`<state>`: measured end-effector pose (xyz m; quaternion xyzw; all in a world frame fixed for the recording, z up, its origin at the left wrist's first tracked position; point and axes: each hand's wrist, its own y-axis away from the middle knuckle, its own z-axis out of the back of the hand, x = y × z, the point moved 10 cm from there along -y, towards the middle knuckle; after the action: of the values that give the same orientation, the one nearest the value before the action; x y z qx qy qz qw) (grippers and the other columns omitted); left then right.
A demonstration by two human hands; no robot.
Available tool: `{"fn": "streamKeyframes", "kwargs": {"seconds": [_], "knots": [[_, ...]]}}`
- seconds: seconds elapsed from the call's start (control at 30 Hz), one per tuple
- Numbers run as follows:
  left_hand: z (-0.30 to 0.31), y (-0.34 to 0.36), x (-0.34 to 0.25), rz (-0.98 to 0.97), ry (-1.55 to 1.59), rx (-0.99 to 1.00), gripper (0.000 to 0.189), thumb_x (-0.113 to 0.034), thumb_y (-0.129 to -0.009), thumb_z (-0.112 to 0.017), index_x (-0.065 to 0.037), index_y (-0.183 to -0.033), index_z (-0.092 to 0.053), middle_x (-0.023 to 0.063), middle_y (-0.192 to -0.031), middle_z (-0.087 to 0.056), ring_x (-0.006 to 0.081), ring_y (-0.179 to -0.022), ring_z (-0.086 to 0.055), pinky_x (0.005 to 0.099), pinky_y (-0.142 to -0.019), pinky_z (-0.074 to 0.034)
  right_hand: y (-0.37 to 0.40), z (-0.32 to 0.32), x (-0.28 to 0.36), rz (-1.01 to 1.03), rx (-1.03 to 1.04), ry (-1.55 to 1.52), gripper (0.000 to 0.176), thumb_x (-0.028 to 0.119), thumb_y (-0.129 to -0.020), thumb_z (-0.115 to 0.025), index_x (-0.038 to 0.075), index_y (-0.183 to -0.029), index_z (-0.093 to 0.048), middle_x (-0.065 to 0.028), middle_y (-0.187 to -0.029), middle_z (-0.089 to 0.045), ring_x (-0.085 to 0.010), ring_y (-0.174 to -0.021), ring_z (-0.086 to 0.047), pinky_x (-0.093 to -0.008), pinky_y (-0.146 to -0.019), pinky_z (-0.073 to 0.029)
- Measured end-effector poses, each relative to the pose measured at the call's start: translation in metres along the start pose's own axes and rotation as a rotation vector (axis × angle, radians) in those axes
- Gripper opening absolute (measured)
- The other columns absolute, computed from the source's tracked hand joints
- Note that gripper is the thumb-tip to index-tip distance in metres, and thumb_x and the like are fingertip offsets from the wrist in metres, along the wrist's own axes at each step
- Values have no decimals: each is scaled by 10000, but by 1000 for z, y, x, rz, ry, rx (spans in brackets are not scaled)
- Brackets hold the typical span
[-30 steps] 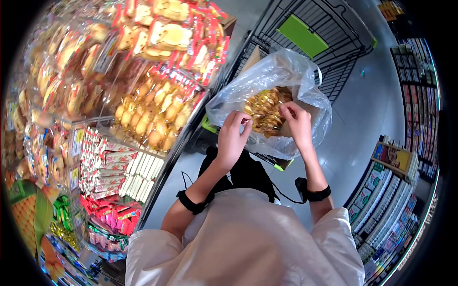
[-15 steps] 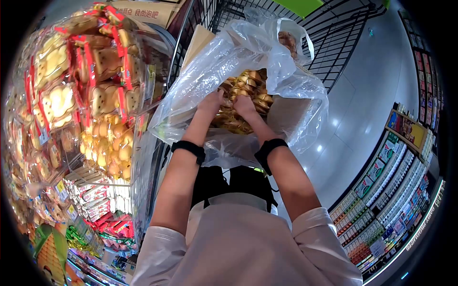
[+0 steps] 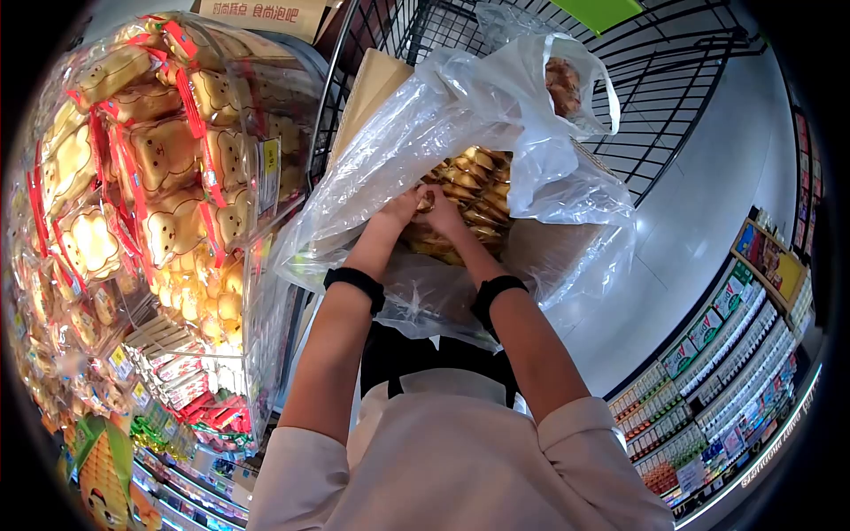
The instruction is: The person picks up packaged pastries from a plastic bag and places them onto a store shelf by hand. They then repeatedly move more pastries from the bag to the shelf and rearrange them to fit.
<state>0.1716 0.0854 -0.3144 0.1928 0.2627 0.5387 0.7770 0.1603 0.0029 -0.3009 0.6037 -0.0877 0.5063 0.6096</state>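
A carton (image 3: 376,102) lined with a large clear plastic bag (image 3: 460,102) stands at the shopping cart. Inside lie several golden-brown wrapped pastries (image 3: 478,186), heaped in rows. My left hand (image 3: 400,211) and my right hand (image 3: 440,212) meet above the left part of this heap, fingers curled and closed. A small brownish bit shows between them, too covered by the fingers to name. Folds of the bag surround both wrists, and a black band sits on each forearm.
The black wire cart (image 3: 655,88) extends beyond the carton. On the left stands a clear display bin (image 3: 257,292) full of packaged bear-faced breads (image 3: 164,155). A brown printed box (image 3: 257,18) is behind it. Stocked shelves (image 3: 708,380) line the right across the floor.
My hands have drawn closer together and now meet at the fingers over the pastries. The view has shifted slightly, so the carton and cart appear a little lower and farther right.
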Motion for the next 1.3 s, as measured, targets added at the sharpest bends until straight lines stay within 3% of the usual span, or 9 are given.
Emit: {"fn": "streamKeyframes", "kwargs": {"seconds": [0.1, 0.33, 0.47, 0.63, 0.73, 0.87, 1.03, 1.2, 1.3], "knots": [[18, 3, 7, 29, 270, -112, 486, -230, -779, -600, -152, -1241, -469, 99, -1246, -475, 332, -1124, -496, 476, -979, -359, -16, -11, -19, -172, 143, -51, 638, 201, -562, -841, 72, -1069, -475, -109, -1020, -589, -258, -929, -590, -371, -781, -474], [73, 22, -21, -118, 278, -69, 592, -209, -682, -700, -81, -1200, -444, 178, -1144, -510, 376, -1075, -506, 436, -895, -429, 17, 37, 15, -308, 89, -523, 400, 1, -730, -697, -20, -1102, -552, -115, -751, -628, -147, -522, -610, -250, -449, -460], [127, 42, -46, -283, 449, -92, 595, -149, -664, -696, -71, -1187, -423, 175, -1120, -510, 388, -999, -532, 439, -825, -452, 42, 74, 58, -247, 111, -199, 334, 65, -773, -689, -8, -1077, -571, -57, -759, -624, -106, -540, -599, -220, -465, -445], [217, 107, -63, -372, 563, -131, 542, -162, -646, -727, -112, -1114, -458, 137, -1013, -540, 367, -933, -552, 425, -742, -451, 117, 114, 132, -91, 258, -368, 455, 391, -884, -565, 19, -1145, -537, -49, -815, -643, -95, -608, -576, -226, -527, -451], [261, 164, -75, -499, 635, -237, 549, -254, -668, -747, -104, -1121, -476, 121, -1029, -558, 344, -944, -555, 403, -757, -449, 148, 119, 125, -299, 418, -670, 504, 466, -908, -487, 50, -1191, -518, -64, -942, -638, -114, -805, -602, -264, -622, -488], [299, 241, -89, -598, 776, -274, 609, -250, -686, -751, -69, -1204, -487, 115, -1194, -536, 309, -1047, -536, 395, -881, -425, 197, 81, 179, -280, 557, -623, 498, 429, -931, -459, 63, -1268, -452, -95, -1227, -512, -181, -1117, -512, -326, -873, -473], [314, 306, -75, -660, 711, -415, 580, -242, -731, -700, -116, -1261, -502, 78, -1270, -480, 282, -1164, -436, 403, -967, -349, 242, 23, 209, -365, 799, -689, 607, 365, -934, -481, 42, -1400, -263, -85, -1372, -384, -151, -1226, -418, -290, -990, -390], [317, 373, -14, -432, 775, -630, 674, -201, -640, -756, -166, -1264, -502, 95, -1373, -342, 300, -1238, -329, 417, -1016, -300, 261, -29, 273, -136, 927, -665, 688, 361, -876, -583, 0, -1374, -274, -105, -1326, -423, -191, -1226, -420, -348, -1013, -364], [278, 401, 35, -151, 1209, -685, 778, -104, -673, -739, -197, -1355, -377, 82, -1436, -217, 283, -1313, -245, 418, -1040, -312, 268, -61, 314, -58, 852, -630, 585, 270, -882, -589, 11, -1343, -340, -82, -1263, -481, -175, -1160, -473, -335, -984, -378]]}}
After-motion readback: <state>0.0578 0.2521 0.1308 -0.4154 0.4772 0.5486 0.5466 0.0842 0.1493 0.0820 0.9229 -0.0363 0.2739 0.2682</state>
